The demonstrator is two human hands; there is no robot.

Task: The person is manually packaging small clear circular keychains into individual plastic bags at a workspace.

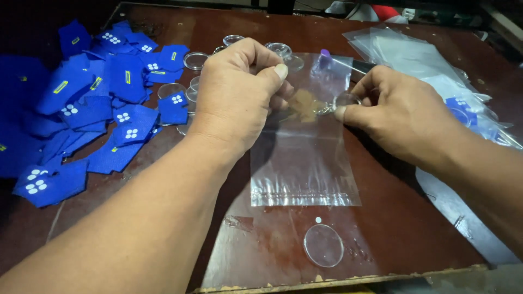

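Dark table (381, 228); hands (239, 98) hide the clear bag's (305, 169) mouth.

- The table (419, 218) is seen as dark reddish wood, glossy but scuffed, with the finish chipped and rough along its near edge.
- The bag (305, 163), held up by the left hand (239, 92) and right hand (403, 114), is shown as thin clear plastic film, smooth and shiny.
- A clear plastic disc (323, 245), glossy, is found near the near edge.
- Blue cloth pieces (98, 103), matt and woven, are piled at the left edge.
- More glossy clear plastic bags (414, 54) are stacked at the far right corner.
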